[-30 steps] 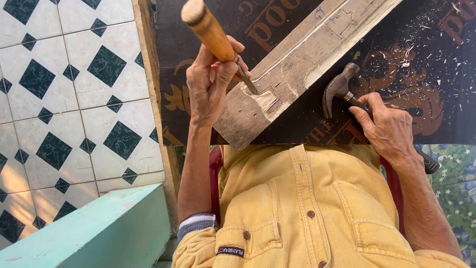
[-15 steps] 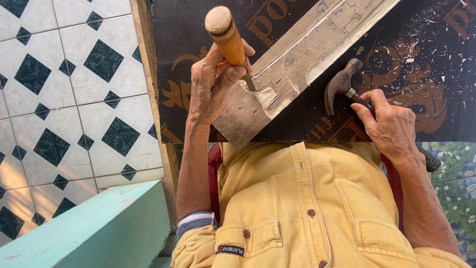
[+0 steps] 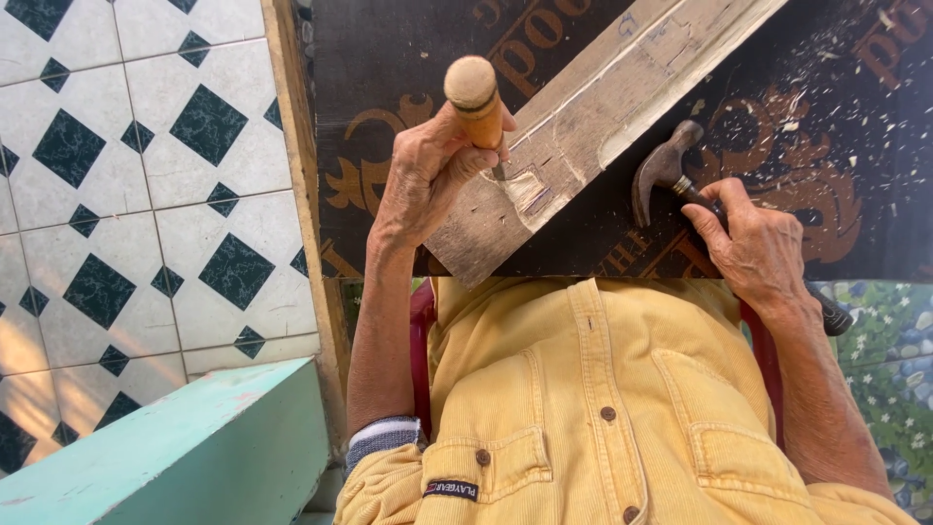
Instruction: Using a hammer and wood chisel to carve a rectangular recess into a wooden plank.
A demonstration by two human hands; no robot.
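In the head view, the left hand [image 3: 428, 175] grips a wooden-handled chisel [image 3: 478, 105], its blade standing in a notch of the pale wooden plank [image 3: 593, 117]. The plank lies diagonally on the dark board [image 3: 389, 58]. The right hand [image 3: 753, 243] closes around a hammer [image 3: 671, 170], whose head rests on the board just beside the plank.

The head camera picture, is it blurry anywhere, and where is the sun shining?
Head view: mostly sharp; the wood plank and claw hammer show clear edges. Sunlight falls brightly on the tiled floor and yellow shirt. The chisel handle in the left hand looks slightly soft, being nearest the camera.
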